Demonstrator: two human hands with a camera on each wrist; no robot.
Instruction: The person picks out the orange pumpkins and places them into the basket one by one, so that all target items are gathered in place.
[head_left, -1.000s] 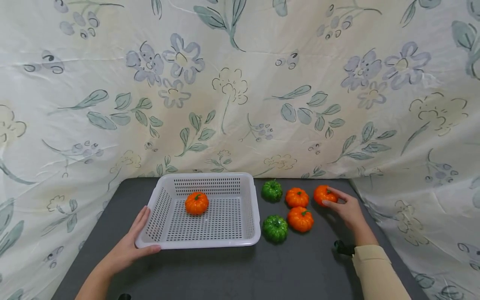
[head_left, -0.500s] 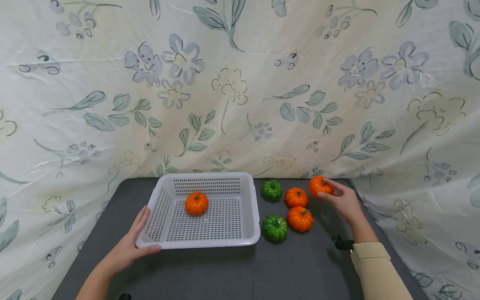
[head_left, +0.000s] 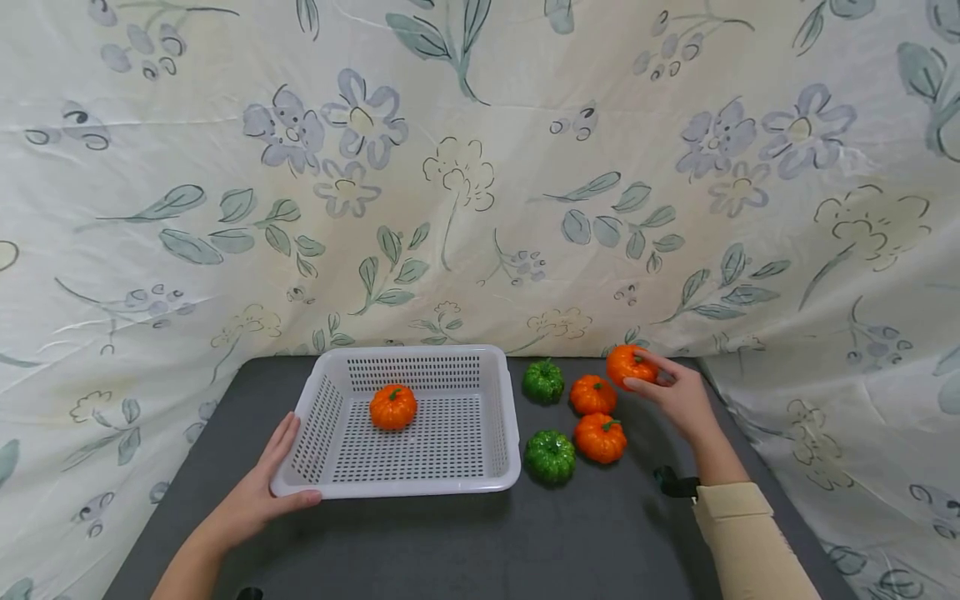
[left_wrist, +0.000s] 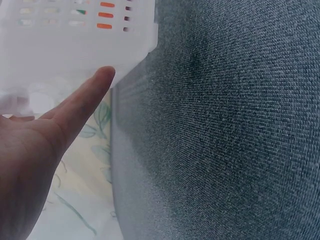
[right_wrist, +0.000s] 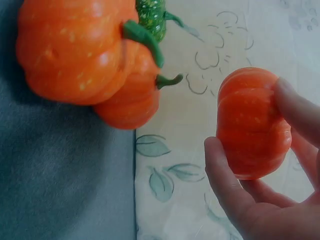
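Note:
My right hand [head_left: 681,404] pinches a small orange pumpkin [head_left: 630,367] at the back right; in the right wrist view the fingers and thumb grip this pumpkin [right_wrist: 254,124] in the air. My left hand [head_left: 258,492] lies against the front left corner of a white perforated basket [head_left: 420,487], its thumb along the front wall and its fingers at the left side. The left wrist view shows the hand [left_wrist: 45,135] with a straight digit touching the basket wall [left_wrist: 65,55]. One orange pumpkin [head_left: 393,407] sits inside the basket.
Right of the basket stand two green pumpkins [head_left: 543,381] [head_left: 551,457] and two orange ones [head_left: 593,394] [head_left: 601,438] on the dark table [head_left: 450,550]. A floral cloth [head_left: 480,283] hangs behind the table and along its sides.
My right hand has lifted the orange pumpkin and carried it left and slightly toward the back. The left hand and the basket have not visibly moved.

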